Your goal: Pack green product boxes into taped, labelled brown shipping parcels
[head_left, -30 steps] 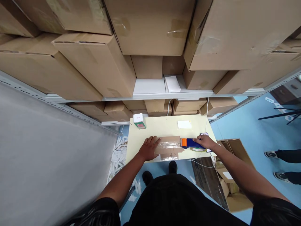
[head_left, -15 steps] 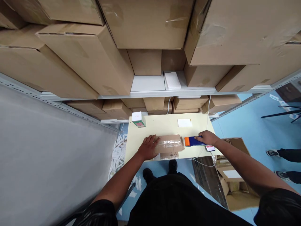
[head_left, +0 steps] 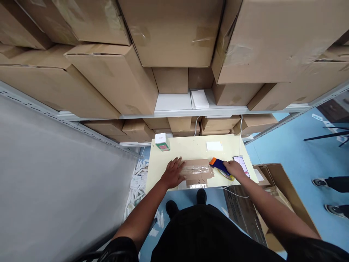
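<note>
A flat brown cardboard piece (head_left: 196, 169) with clear tape across it lies on the pale yellow table (head_left: 188, 149). My left hand (head_left: 172, 172) lies flat on its left end, fingers spread. My right hand (head_left: 233, 169) grips a blue and orange tape dispenser (head_left: 219, 164), tilted, with its orange end touching the cardboard's right edge. A phone (head_left: 241, 165) with a lit screen lies on the table just right of that hand.
A small white and green box (head_left: 161, 141) stands at the table's back left, a white card (head_left: 214, 146) at the back. Shelves stacked with cardboard boxes (head_left: 174, 32) rise behind. An open carton (head_left: 272, 203) sits on the blue floor at right; another person's shoes (head_left: 331, 194) are at far right.
My right hand swung the tape dispenser from lying level to the right of the cardboard to tilted against its right edge. The phone is now uncovered. My left hand stayed on the cardboard.
</note>
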`<state>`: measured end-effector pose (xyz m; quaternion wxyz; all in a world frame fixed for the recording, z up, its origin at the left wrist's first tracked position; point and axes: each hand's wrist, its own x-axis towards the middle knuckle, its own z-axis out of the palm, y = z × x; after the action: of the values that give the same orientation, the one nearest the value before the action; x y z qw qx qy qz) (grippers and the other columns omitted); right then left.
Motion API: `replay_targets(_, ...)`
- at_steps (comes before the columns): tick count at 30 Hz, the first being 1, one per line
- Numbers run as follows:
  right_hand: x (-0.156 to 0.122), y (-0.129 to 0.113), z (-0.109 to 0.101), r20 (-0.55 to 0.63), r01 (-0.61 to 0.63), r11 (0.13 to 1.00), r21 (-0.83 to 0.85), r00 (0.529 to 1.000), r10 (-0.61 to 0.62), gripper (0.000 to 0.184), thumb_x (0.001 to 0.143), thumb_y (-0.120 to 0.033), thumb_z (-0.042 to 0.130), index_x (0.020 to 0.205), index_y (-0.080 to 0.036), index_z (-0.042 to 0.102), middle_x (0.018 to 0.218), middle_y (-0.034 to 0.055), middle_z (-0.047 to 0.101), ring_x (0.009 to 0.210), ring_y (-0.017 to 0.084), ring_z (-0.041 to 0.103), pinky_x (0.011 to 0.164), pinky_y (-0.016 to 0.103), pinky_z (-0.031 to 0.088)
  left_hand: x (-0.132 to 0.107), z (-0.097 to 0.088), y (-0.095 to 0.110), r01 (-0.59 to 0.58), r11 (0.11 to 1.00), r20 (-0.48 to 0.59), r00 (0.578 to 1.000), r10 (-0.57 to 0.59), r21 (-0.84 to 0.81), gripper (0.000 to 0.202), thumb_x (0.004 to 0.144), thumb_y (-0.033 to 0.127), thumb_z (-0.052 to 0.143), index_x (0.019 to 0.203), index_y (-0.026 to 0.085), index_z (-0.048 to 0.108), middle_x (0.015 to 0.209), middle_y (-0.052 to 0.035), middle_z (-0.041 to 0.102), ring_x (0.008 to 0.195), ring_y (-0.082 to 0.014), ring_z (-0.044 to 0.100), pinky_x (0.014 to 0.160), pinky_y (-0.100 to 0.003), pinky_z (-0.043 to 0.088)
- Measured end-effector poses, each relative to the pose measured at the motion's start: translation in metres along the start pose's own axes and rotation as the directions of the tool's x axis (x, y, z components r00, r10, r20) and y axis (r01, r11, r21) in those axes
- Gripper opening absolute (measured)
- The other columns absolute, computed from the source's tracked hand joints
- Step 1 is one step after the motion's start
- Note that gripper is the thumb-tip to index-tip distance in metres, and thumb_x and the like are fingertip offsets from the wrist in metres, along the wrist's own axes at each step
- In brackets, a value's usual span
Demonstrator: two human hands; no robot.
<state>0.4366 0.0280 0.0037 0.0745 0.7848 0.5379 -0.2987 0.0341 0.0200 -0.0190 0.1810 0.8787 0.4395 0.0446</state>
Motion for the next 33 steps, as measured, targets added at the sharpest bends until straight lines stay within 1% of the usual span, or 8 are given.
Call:
replay_targets(3, -0.018, 0.011, 0.028, -0.215, 0.076, 0.995, 0.065, 0.975, -0.06, 0.049, 0.101, -0.048, 0.037, 0.091, -0.016, 0.073, 0.086, 0.0122, 0.075, 0.077, 0.022, 0.067, 0.062, 0.028, 0.041, -0.003, 0.012, 0.002, 0.051, 0.998, -0.121, 0.991, -0.056, -0.042, 0.067, 0.103, 0.046, 0.043, 0.163, 0.022, 0.028, 0.172, -0.0125, 0.018, 0.159, -0.0334, 0.012, 0.126, -0.055, 0.015)
replay_targets(7, -0.012, 0.005, 0.069, -0.389, 0.2, 0.968, -0.154, 0.888, -0.245, 0.042, 0.1, -0.041, 0.044, 0.097, -0.011, 0.073, 0.094, 0.0187, 0.073, 0.093, 0.03, 0.065, 0.083, 0.036, 0.043, -0.007, 0.027, 0.009, 0.243, 0.951, -0.244, 0.927, -0.286, -0.189, 0.086, 0.097, 0.053, 0.053, 0.163, 0.009, 0.02, 0.169, -0.023, 0.021, 0.157, -0.0373, 0.02, 0.124, -0.054, 0.024)
replay_targets(10, 0.002, -0.003, 0.088, -0.344, 0.217, 0.96, -0.174, 0.901, -0.266, 0.034, 0.099, -0.036, 0.049, 0.101, -0.014, 0.075, 0.099, 0.0195, 0.073, 0.102, 0.033, 0.063, 0.092, 0.041, 0.042, -0.011, 0.029, 0.014, 0.326, 0.891, -0.171, 0.904, -0.392, -0.317, 0.094, 0.095, 0.055, 0.056, 0.164, 0.008, 0.012, 0.164, -0.025, 0.032, 0.152, -0.0369, 0.034, 0.121, -0.052, 0.032)
replay_targets(13, 0.007, -0.006, 0.094, -0.334, 0.221, 0.97, -0.096, 0.911, -0.241, 0.027, 0.095, -0.029, 0.054, 0.107, -0.018, 0.075, 0.104, 0.0187, 0.072, 0.11, 0.034, 0.06, 0.097, 0.045, 0.041, -0.012, 0.024, 0.017, 0.395, 0.824, -0.048, 0.891, -0.451, -0.406, 0.099, 0.094, 0.055, 0.057, 0.165, 0.011, 0.005, 0.165, -0.0238, 0.031, 0.151, -0.0359, 0.037, 0.118, -0.049, 0.037)
replay_targets(19, -0.03, -0.008, 0.083, -0.537, 0.409, 0.89, 0.201, 0.806, -0.249, 0.039, 0.099, -0.032, 0.043, 0.125, -0.019, 0.068, 0.121, 0.015, 0.067, 0.118, 0.03, 0.058, 0.102, 0.044, 0.045, -0.016, 0.024, 0.018, 0.456, 0.706, 0.042, 0.853, -0.519, -0.541, 0.1, 0.093, 0.059, 0.059, 0.165, 0.01, 0.009, 0.167, -0.0241, 0.028, 0.154, -0.0356, 0.029, 0.119, -0.048, 0.036)
replay_targets(23, -0.063, -0.036, 0.087, -0.404, 0.482, 0.8, 0.357, 0.852, -0.333, 0.041, 0.102, -0.045, 0.039, 0.105, -0.019, 0.071, 0.101, 0.0118, 0.07, 0.099, 0.027, 0.064, 0.089, 0.038, 0.051, -0.021, 0.032, 0.015, 0.394, 0.685, 0.001, 0.867, -0.498, -0.613, 0.089, 0.097, 0.058, 0.052, 0.163, 0.01, 0.018, 0.165, -0.0231, 0.032, 0.155, -0.0334, 0.029, 0.122, -0.048, 0.032)
replay_targets(28, -0.072, -0.073, 0.093, -0.345, 0.364, 0.875, 0.32, 0.905, -0.251, 0.035, 0.098, -0.051, 0.047, 0.095, -0.02, 0.063, 0.095, 0.0106, 0.069, 0.092, 0.025, 0.065, 0.081, 0.032, 0.048, -0.024, 0.031, 0.013, 0.387, 0.639, 0.03, 0.868, -0.495, -0.665, 0.09, 0.096, 0.056, 0.055, 0.162, 0.007, 0.02, 0.163, -0.025, 0.035, 0.154, -0.0345, 0.031, 0.122, -0.05, 0.031)
replay_targets(33, -0.074, -0.082, 0.071, -0.226, 0.229, 0.899, 0.373, 0.962, -0.151, 0.043, 0.099, -0.058, 0.042, 0.09, -0.021, 0.064, 0.082, 0.0093, 0.069, 0.082, 0.027, 0.067, 0.071, 0.034, 0.046, -0.039, 0.021, 0.025, 0.284, 0.598, -0.053, 0.874, -0.483, -0.749, 0.084, 0.09, 0.041, 0.063, 0.161, 0.015, 0.026, 0.163, -0.019, 0.038, 0.149, -0.0323, 0.039, 0.122, -0.048, 0.032)
